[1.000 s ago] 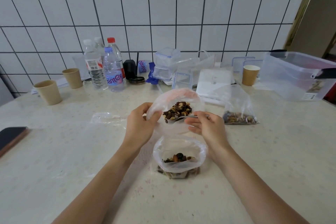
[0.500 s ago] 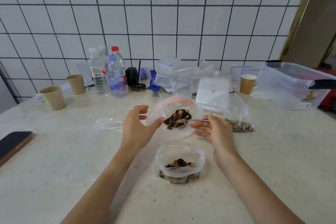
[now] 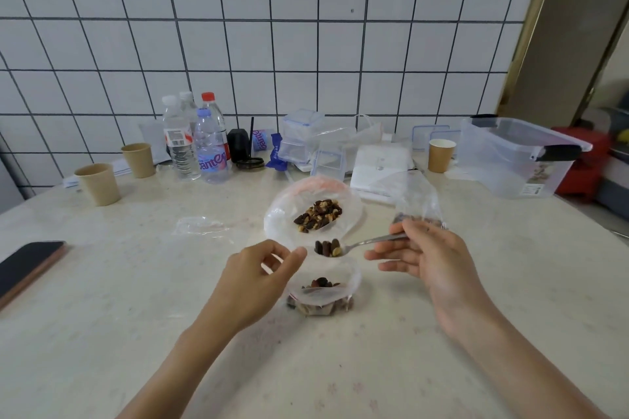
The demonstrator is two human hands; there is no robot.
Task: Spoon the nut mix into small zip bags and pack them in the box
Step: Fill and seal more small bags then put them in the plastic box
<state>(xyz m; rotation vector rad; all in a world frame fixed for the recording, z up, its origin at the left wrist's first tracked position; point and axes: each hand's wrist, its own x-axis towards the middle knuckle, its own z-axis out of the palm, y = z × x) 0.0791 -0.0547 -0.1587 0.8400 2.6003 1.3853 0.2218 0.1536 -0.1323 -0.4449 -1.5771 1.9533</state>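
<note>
A big clear bag of nut mix (image 3: 282,214) is open at the table's middle, its nuts (image 3: 318,214) in plain sight. My left hand (image 3: 258,279) pinches its near rim between thumb and forefinger. My right hand (image 3: 425,258) grips the handle of a metal spoon (image 3: 360,243). The spoon's bowl carries a few nuts and hovers just above the open mouth of a small zip bag (image 3: 350,279). That bag stands on the table, partly filled. The clear plastic box (image 3: 517,160) stands open at the far right.
Another bag with nuts (image 3: 422,201) lies behind my right hand. An empty zip bag (image 3: 200,226) lies flat to the left. A phone (image 3: 27,265) is at the left edge. Paper cups (image 3: 98,184), water bottles (image 3: 211,150) and small containers (image 3: 303,136) line the wall.
The spoon came out of the big bag loaded with nuts and moved toward me, over the small bag. My left hand slid down to the big bag's near rim. The view tilted up.
</note>
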